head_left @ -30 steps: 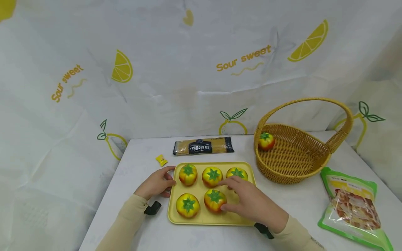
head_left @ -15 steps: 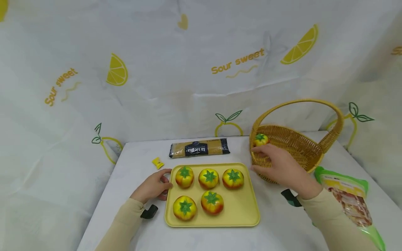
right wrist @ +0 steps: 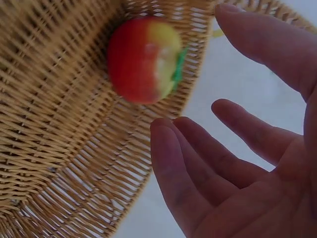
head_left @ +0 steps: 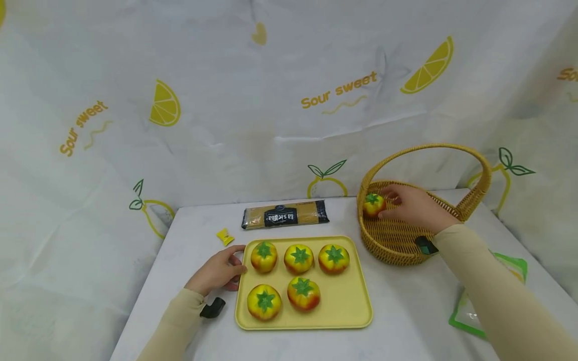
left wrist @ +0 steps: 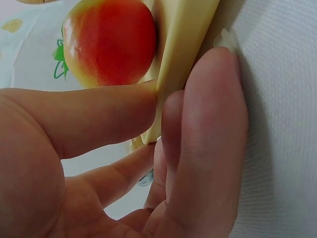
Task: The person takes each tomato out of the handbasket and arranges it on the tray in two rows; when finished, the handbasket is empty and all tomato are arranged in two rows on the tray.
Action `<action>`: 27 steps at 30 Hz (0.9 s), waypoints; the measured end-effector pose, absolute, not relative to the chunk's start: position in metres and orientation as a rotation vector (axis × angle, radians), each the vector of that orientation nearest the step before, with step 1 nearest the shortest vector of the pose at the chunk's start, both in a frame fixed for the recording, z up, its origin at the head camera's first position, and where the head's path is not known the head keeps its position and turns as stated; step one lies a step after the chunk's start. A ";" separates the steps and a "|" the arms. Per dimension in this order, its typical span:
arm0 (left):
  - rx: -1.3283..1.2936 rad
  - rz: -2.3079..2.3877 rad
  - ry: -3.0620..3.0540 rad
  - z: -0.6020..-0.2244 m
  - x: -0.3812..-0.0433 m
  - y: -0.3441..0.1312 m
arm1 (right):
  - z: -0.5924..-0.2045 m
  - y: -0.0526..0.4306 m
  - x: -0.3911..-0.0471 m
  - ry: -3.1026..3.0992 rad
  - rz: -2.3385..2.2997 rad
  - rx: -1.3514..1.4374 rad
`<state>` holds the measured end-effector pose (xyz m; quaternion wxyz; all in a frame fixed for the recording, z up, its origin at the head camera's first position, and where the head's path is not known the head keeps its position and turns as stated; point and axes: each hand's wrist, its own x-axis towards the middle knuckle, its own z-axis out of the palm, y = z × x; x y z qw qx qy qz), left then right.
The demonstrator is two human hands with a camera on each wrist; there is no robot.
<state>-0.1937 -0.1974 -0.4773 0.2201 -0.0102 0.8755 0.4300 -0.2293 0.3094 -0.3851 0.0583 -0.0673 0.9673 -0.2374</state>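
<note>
My left hand (head_left: 219, 271) holds the left rim of a yellow tray (head_left: 345, 306); in the left wrist view its thumb presses the rim, with fingers (left wrist: 213, 129) on the other side. Several red-and-yellow tomatoes (head_left: 303, 294) with green star-shaped tops sit on the tray in two rows. Inside the wicker basket (head_left: 397, 235), one similar tomato (head_left: 373, 205) lies against the left wall. My right hand (head_left: 413, 206) reaches over the basket, just right of that tomato. The right wrist view shows its thumb and fingers spread around the tomato (right wrist: 144, 60), apart from it.
Behind the tray lies a pasta packet (head_left: 285, 215), with a small yellow wrapped candy (head_left: 225, 236) to its left. The basket's tall handle (head_left: 433, 146) arches above my right hand. A green-edged bag (head_left: 467, 316) at right is partly hidden by my sleeve.
My right hand has moved from above the tray to the right and back, into the basket beside the tomato. My left hand stays on the tray rim.
</note>
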 end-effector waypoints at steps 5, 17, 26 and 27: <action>-0.039 1.199 2.416 -0.478 -0.192 -0.199 | -0.398 0.313 -0.250 2.865 -0.765 -0.170; -0.031 1.209 2.417 -0.478 -0.194 -0.198 | -0.413 0.309 -0.274 2.794 -0.776 -0.088; -0.023 1.208 2.418 -0.479 -0.194 -0.198 | -0.419 0.309 -0.280 2.802 -0.757 -0.087; -0.024 1.207 2.418 -0.479 -0.194 -0.198 | -0.419 0.310 -0.280 2.803 -0.758 -0.091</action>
